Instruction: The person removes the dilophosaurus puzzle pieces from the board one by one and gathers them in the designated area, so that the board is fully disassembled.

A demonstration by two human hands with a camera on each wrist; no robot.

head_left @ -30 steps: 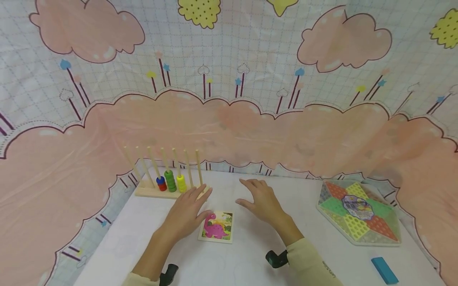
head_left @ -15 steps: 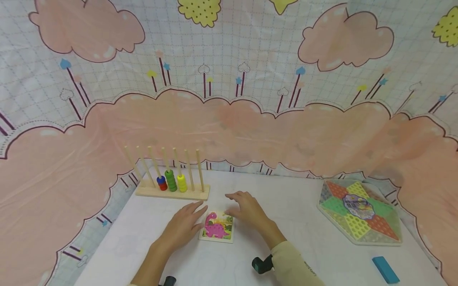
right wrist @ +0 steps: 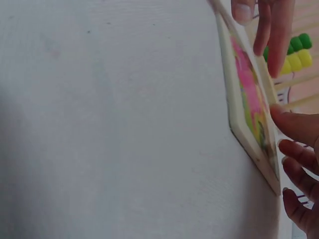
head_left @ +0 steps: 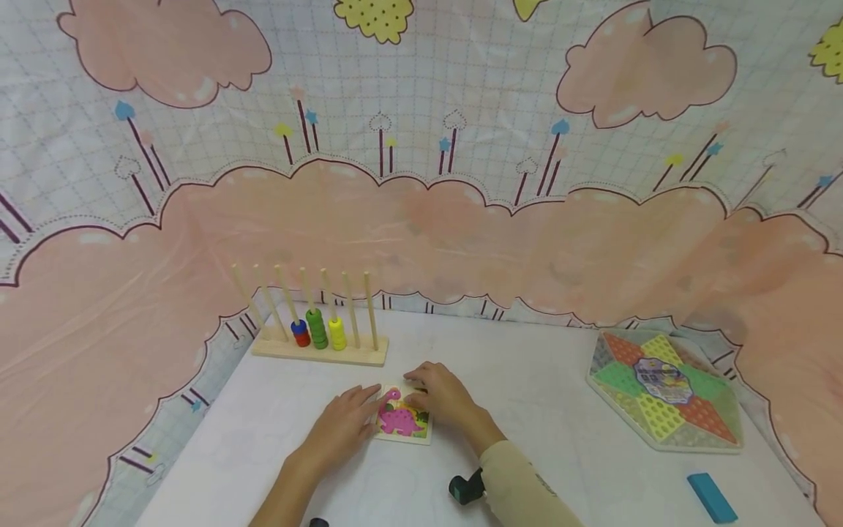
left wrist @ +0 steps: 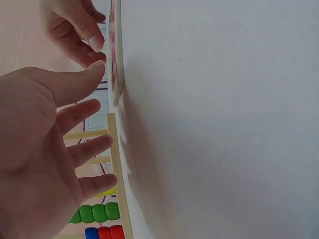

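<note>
A small square dinosaur puzzle [head_left: 400, 422] with a pale frame lies on the white table. At its left edge is my left hand [head_left: 341, 427], fingers spread and relaxed, thumb near the lower left side. Over the puzzle's upper right corner, my right hand [head_left: 448, 395] has its fingers loosely bent. In the right wrist view, the right thumb and fingertips are close beside the puzzle [right wrist: 249, 94]; whether they touch it is unclear. The left wrist view shows the left hand [left wrist: 45, 139] with fingers apart and nothing in it, below the puzzle's edge [left wrist: 118, 55].
A wooden bead rack [head_left: 319, 353] with blue, red, green and yellow beads stands at the back left. On the right lie a hexagonal case [head_left: 665, 388] of coloured pieces and a blue block [head_left: 712, 498]. A patterned cloth [head_left: 395, 234] hangs behind the table.
Both hands have come down and closer around the puzzle, the right hand moving left to its upper right corner. The view has shifted slightly.
</note>
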